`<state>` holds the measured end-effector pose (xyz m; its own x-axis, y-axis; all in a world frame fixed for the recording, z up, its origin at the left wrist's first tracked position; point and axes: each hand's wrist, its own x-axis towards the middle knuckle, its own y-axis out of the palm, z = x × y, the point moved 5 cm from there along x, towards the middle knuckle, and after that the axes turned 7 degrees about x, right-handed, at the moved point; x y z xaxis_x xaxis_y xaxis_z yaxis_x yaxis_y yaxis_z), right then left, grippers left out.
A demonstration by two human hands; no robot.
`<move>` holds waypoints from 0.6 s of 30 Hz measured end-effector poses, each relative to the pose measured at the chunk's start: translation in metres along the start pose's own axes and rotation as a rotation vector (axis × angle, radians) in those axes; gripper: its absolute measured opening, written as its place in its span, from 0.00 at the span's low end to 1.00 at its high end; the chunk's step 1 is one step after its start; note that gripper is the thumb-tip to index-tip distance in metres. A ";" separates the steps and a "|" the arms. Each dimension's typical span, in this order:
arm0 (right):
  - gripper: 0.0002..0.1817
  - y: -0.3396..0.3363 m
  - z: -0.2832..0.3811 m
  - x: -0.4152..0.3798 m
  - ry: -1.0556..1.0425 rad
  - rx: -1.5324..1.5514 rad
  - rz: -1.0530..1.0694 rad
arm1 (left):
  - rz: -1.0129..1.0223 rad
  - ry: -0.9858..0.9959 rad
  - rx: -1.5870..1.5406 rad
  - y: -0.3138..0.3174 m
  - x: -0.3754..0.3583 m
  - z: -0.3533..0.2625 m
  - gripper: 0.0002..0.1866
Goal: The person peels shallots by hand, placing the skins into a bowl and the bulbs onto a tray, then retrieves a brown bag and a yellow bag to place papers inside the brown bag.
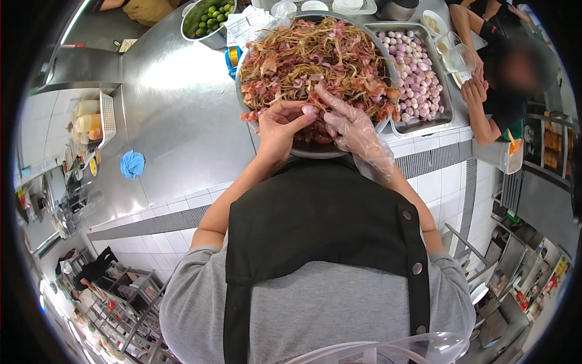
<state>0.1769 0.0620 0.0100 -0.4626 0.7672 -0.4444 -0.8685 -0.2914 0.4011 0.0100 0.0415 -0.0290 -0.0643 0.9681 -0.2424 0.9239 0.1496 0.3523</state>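
Observation:
My left hand (280,128) is bare and pinches a small pale-purple shallot (310,110) between thumb and fingers. Beside it, my right hand (351,128) wears a clear plastic glove. Its index finger reaches forward and the other fingers curl in close to the shallot; whatever they grip is hard to make out. Both hands are over the near edge of a large round metal basin (238,79), which is heaped with reddish-brown shallot skins (315,54) and dry stalks. To the right, a rectangular metal tray (424,128) holds many peeled shallots (415,76).
A metal pot of green limes (215,21) and some crumpled paper (248,25) stand behind the basin. A blue cloth (131,164) lies on the steel counter (182,121) at left. On the right, a co-worker's hands (476,91) are near a clear container (462,57).

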 end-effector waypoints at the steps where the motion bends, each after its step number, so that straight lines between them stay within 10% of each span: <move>1: 0.27 0.004 0.002 -0.003 -0.001 -0.004 0.047 | -0.003 -0.016 -0.028 -0.001 0.000 0.001 0.13; 18: 0.24 -0.007 -0.018 0.013 -0.019 -0.058 0.158 | -0.069 -0.163 -0.177 0.002 -0.006 0.005 0.09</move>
<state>0.1741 0.0635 -0.0127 -0.5913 0.7197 -0.3638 -0.7941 -0.4412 0.4180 0.0139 0.0354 -0.0315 -0.0504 0.9113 -0.4086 0.8378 0.2613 0.4793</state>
